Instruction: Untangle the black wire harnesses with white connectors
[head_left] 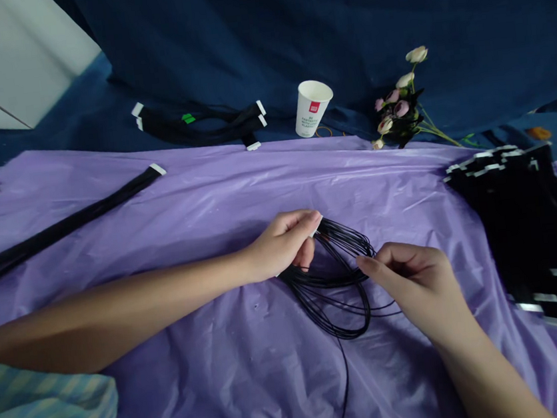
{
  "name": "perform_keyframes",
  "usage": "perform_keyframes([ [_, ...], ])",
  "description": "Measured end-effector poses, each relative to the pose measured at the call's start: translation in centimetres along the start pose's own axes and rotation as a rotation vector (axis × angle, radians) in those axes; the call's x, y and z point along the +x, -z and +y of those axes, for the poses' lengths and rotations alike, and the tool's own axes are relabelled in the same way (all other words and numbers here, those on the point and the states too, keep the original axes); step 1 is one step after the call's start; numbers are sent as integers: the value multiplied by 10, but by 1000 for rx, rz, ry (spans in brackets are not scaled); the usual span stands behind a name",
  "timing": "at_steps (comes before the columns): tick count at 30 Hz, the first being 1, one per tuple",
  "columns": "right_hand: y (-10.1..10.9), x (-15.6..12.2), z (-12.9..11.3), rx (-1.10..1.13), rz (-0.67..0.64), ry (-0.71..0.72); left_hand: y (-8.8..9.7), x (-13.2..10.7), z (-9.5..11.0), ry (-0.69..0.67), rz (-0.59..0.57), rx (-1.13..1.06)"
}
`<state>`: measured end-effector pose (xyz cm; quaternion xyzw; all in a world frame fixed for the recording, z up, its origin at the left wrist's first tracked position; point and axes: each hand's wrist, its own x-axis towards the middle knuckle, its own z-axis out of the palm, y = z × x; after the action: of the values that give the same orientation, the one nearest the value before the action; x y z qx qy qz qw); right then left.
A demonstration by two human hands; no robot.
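A coiled bundle of thin black wires (pixel 341 316) with a white connector (pixel 316 225) at one end hangs between my hands over the purple sheet. My left hand (pixel 285 242) is closed on the connector end, thumb on top. At the right side of the loops, my right hand (pixel 412 281) pinches the wires between thumb and fingertips. One loose wire (pixel 346 376) trails down toward the near edge of the view. Part of the bundle is hidden behind my left fingers.
Purple sheeting (pixel 217 377) covers the work surface. Flat black cables (pixel 69 223) lie at left, with another cable bundle (pixel 203 125) behind. A paper cup (pixel 313 108) and artificial flowers (pixel 398 108) stand at the back. A large pile of black cables (pixel 526 221) lies at right.
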<state>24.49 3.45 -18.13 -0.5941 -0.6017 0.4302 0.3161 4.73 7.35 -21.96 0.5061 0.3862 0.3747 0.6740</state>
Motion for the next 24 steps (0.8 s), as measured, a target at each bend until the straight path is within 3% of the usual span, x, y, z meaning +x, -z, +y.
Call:
perform_keyframes([
  [7, 0, 0, 1, 1, -3, 42, 0, 0, 0, 9, -1, 12],
  [16, 3, 3, 6, -190, -62, 283, 0, 2, -1, 22, 23, -3],
  [24, -3, 6, 11, -523, 167, 664, -1, 1, 0, 41, 10, 5],
])
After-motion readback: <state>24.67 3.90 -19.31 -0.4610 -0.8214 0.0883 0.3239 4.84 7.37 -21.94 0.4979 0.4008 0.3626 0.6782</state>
